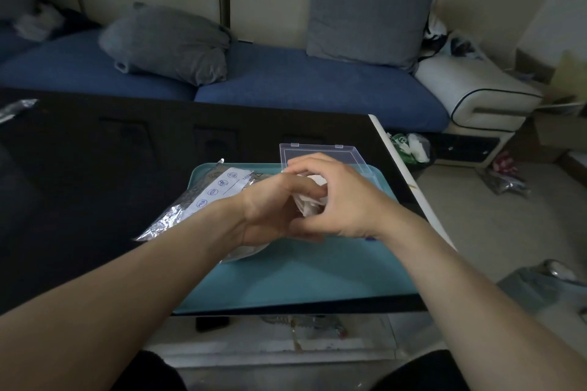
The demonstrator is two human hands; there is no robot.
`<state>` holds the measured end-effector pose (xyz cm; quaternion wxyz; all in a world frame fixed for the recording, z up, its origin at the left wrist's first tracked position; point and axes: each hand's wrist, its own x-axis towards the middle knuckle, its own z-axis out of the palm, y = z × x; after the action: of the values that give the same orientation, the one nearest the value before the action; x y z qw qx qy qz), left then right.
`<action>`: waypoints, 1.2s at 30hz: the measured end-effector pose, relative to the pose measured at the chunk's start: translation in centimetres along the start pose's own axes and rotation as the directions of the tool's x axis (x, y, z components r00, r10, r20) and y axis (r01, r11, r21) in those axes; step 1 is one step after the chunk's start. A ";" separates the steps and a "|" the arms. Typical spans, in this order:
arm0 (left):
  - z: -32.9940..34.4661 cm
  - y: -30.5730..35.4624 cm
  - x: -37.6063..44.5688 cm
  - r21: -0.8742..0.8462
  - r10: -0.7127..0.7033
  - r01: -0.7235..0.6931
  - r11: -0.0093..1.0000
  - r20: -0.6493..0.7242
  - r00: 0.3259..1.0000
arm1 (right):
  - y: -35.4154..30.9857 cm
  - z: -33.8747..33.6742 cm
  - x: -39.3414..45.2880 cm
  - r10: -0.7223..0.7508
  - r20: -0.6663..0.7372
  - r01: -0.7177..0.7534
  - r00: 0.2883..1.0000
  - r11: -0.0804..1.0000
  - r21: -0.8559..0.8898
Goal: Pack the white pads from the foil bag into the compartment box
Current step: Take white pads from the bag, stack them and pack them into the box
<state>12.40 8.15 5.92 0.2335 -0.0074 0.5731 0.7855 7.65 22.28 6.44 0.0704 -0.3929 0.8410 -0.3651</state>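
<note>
White pads (309, 200) are sitting bunched between both hands above the teal tray (317, 270): the left hand (270, 209) is cupping them while the right hand (343, 200) is pinching some loose, probably for the open box (324, 152) behind. The foil bag (190, 203) is lying alongside.

Tray (317, 276) on desk (95, 168), near right edge. Foil bag (197, 200) on tray's left part, overhanging onto desk. Compartment box (324, 152) at tray's far right corner. Sofa (286, 79) behind desk.
</note>
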 end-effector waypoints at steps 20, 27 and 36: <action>-0.5 -0.5 0.2 0.070 0.013 -0.013 0.997 0.006 1.000 | 0.1 -0.3 0.4 0.000 -0.028 -0.002 1.000 0.997 -0.079; 0.1 -0.9 0.3 0.046 0.030 -0.028 0.999 -0.034 0.999 | -0.6 -0.2 0.2 0.001 -0.040 -0.003 0.999 0.998 -0.055; -0.2 -0.8 0.0 0.137 -0.045 0.048 0.989 -0.020 0.999 | -0.8 0.4 0.3 -0.069 -0.026 0.065 0.997 0.989 -0.135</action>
<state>12.62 8.16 5.15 0.2467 -0.0114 0.6274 0.7385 8.06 21.49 6.78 0.0185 -0.4192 0.8508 -0.3162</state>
